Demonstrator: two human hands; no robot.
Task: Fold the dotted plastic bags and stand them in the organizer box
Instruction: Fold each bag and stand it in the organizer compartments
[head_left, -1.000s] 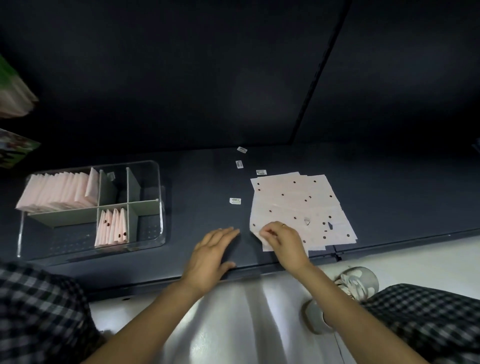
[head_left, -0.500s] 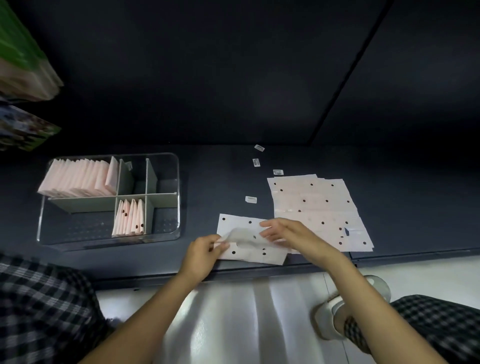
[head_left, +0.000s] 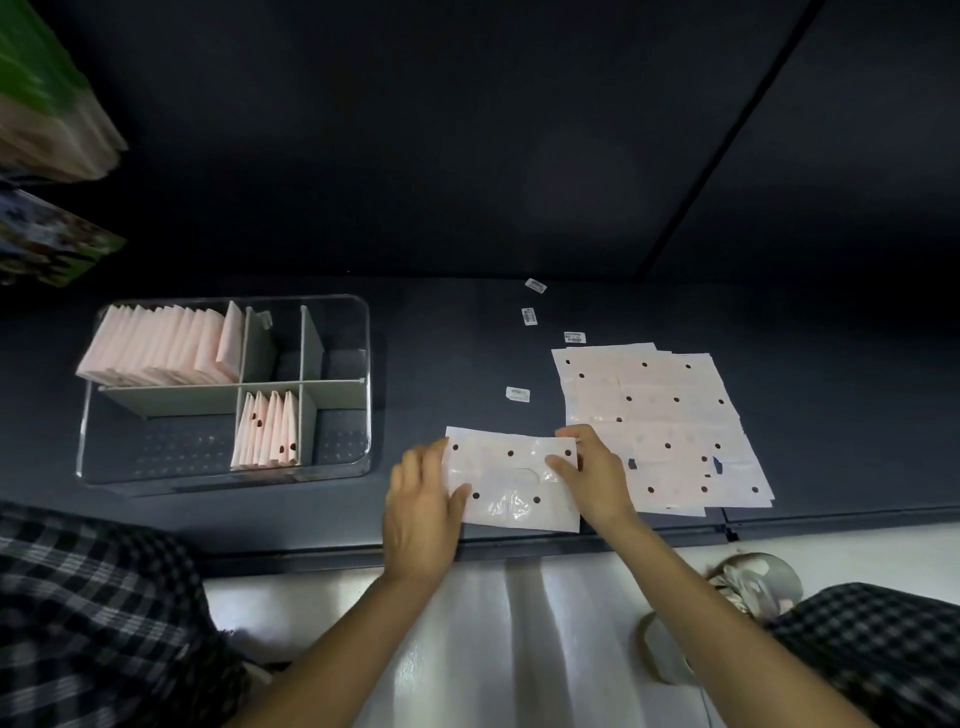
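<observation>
One dotted plastic bag (head_left: 511, 478) lies flat near the front edge of the dark shelf (head_left: 457, 364). My left hand (head_left: 422, 512) holds its left edge, thumb on top. My right hand (head_left: 589, 478) pinches its right edge. To the right lies a flat pile of dotted bags (head_left: 660, 426). At the left stands the clear organizer box (head_left: 228, 387). Several folded pink bags (head_left: 161, 345) stand in its back left compartment, and several folded dotted bags (head_left: 267, 431) stand in a front middle compartment.
Small white labels (head_left: 518, 394) lie scattered on the shelf behind the bags. Colourful packages (head_left: 47, 130) hang at the far left. Below the shelf edge are a white floor, my checked trouser legs and a sandal (head_left: 748, 582).
My right hand drew one bag off the pile and slid it left. My left hand came off the shelf onto its left edge; the bag now lies spread between both hands.
</observation>
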